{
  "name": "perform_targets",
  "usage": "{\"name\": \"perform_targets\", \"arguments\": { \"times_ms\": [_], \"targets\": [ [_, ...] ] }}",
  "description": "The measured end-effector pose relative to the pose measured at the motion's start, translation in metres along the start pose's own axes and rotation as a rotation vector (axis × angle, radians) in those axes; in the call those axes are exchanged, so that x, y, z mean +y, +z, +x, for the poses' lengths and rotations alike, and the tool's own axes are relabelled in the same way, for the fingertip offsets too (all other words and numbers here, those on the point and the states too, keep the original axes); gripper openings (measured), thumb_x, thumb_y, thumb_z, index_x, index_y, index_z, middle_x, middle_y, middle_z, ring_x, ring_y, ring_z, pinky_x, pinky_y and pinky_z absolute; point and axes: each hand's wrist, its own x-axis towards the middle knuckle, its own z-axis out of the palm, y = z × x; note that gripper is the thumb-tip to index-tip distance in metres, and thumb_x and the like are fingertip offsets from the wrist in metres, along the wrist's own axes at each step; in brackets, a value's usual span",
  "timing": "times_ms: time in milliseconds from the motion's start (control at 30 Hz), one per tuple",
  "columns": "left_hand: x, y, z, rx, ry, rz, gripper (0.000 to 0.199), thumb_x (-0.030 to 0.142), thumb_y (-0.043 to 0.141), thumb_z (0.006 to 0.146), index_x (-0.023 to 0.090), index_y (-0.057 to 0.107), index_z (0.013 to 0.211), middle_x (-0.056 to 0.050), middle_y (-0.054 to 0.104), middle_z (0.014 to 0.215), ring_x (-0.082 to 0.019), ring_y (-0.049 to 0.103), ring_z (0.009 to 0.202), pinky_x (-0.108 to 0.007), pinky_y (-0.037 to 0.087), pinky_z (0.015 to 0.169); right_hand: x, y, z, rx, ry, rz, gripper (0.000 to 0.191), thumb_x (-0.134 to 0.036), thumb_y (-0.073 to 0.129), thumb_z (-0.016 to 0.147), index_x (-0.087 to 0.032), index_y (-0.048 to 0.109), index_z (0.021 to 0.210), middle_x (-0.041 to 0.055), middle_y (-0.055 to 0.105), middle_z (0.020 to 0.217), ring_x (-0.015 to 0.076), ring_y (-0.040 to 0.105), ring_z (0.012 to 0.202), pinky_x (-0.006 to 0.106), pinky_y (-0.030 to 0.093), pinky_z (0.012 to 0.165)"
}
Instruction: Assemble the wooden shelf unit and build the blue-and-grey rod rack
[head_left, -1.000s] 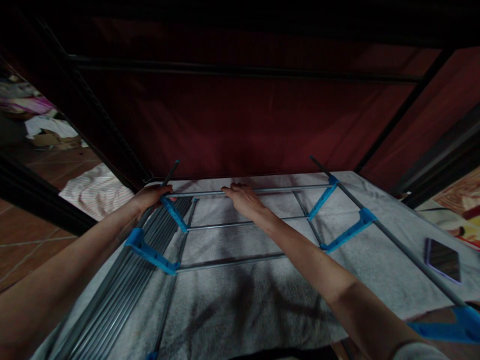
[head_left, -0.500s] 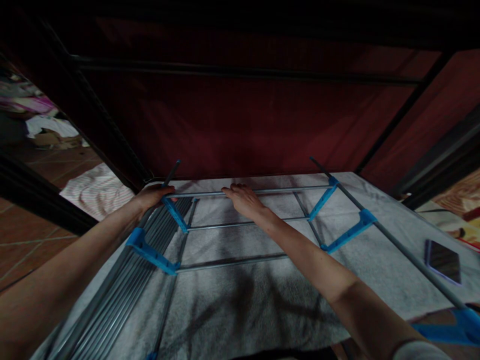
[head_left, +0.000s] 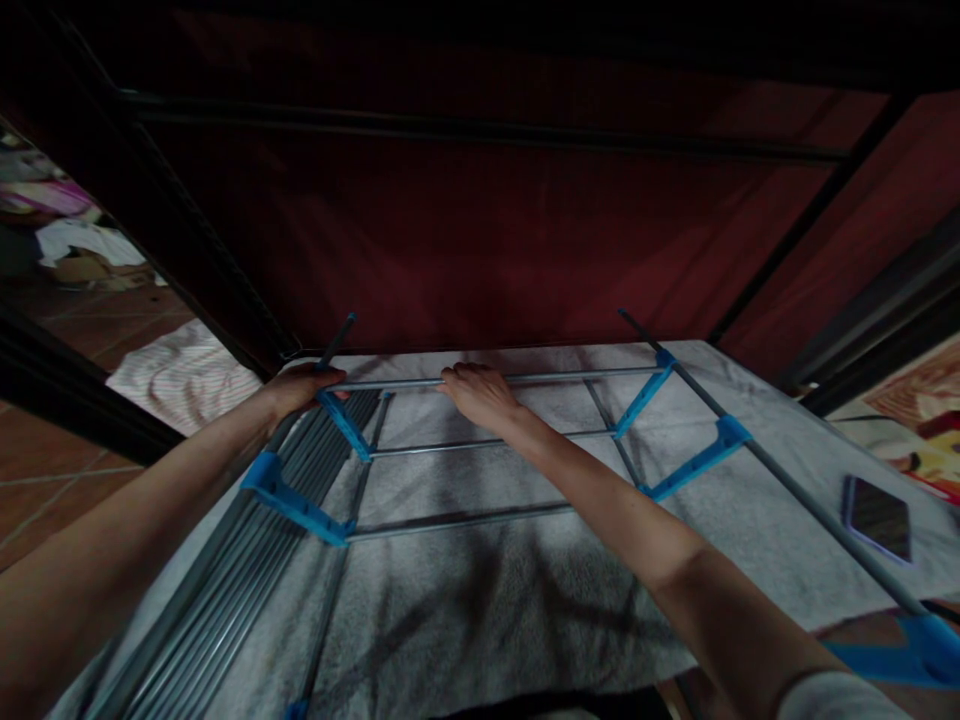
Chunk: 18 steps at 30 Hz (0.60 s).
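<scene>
The metal rack [head_left: 465,520] lay on the grey cloth [head_left: 570,620], its top bar [head_left: 397,384] grasped by the right hand [head_left: 478,392], while the left hand [head_left: 301,388] seemed wrapped round its corner, and a phone [head_left: 877,518] rested on the cloth to the right.

Dark red panel [head_left: 480,240] with black frame, dim light — landmark. Reddish-brown tiled floor [head_left: 45,510] left of it, striped cloth [head_left: 184,375] by its lower left corner, clothes pile [head_left: 82,235] farther left — patterned fabric [head_left: 919,400] at right.
</scene>
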Motion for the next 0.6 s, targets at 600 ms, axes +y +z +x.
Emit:
{"name": "perform_targets", "arguments": {
  "times_ms": [600],
  "targets": [
    [-0.0045, -0.0014, -0.0003, -0.014, 0.051, 0.034, 0.051, 0.053, 0.079, 0.067, 0.014, 0.06, 0.094, -0.003, 0.071, 0.071, -0.017, 0.064, 0.061, -0.028, 0.052, 0.06, 0.0047, -0.0078, 0.003, -0.069, -0.042, 0.041, 0.038, -0.041, 0.032, 0.107, -0.02, 0.063, 0.116, 0.0102, 0.073, 0.115, 0.0237, 0.069, 0.105, 0.032, 0.051, 0.081]
  ]
}}
